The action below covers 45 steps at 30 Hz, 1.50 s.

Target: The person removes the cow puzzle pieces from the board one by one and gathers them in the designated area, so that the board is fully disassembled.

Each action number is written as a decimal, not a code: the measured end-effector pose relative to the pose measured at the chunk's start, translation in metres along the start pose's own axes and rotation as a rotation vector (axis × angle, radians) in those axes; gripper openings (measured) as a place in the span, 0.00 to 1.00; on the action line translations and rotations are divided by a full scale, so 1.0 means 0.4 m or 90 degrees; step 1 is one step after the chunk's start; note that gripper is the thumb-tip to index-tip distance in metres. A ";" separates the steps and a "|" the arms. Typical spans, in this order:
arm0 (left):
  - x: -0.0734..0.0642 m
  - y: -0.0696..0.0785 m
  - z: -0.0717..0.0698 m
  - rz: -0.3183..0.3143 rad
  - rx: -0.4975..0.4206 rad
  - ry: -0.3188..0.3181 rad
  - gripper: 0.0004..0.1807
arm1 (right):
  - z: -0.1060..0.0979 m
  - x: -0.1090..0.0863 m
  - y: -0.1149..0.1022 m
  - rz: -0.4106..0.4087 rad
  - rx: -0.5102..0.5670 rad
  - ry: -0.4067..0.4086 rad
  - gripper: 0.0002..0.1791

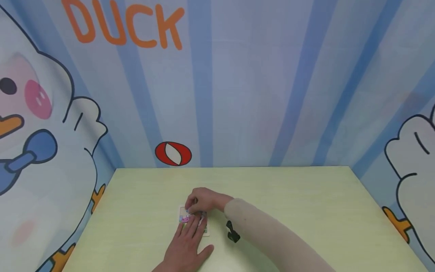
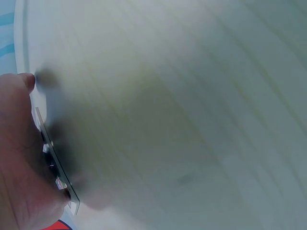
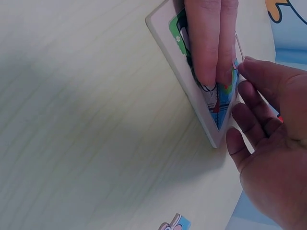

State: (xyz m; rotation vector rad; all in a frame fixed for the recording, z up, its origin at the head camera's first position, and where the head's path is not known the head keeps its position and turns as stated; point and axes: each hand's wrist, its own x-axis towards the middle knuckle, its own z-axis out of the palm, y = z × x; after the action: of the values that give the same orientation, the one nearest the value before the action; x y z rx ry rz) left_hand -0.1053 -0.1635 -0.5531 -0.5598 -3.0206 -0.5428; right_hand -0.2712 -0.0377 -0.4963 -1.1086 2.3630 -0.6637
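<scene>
A small jigsaw puzzle point(image 1: 182, 215) with a white frame and a colourful cartoon picture lies on the table. My left hand point(image 1: 187, 241) lies across its near part, straight fingers pressing on the picture and thumb spread out to the right. At the far edge my right hand point(image 1: 202, 199) bends over it with curled fingers. Its thumb and forefinger pinch a small blue puzzle piece point(image 3: 235, 63) there, mostly hidden by the fingertips. The right wrist view shows two left fingers point(image 3: 206, 62) flat on the picture, and the puzzle's frame point(image 3: 180, 72) beside them.
A loose puzzle piece point(image 3: 176, 223), blue and white, lies on the table at the bottom of the right wrist view. The pale wooden table point(image 1: 289, 189) ends at a blue striped curtain point(image 1: 238, 94). A black wrist camera point(image 1: 232, 232) hangs by the right sleeve.
</scene>
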 end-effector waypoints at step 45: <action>0.011 0.017 -0.028 -0.040 -0.017 -0.075 0.48 | -0.047 -0.002 0.001 0.014 0.057 0.022 0.04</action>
State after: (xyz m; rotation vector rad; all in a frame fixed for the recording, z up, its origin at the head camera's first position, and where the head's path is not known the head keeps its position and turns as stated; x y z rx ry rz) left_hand -0.1077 -0.1598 -0.5401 -0.5162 -3.1559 -0.5734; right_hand -0.2817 -0.0326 -0.4816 -1.0383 2.3460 -0.7787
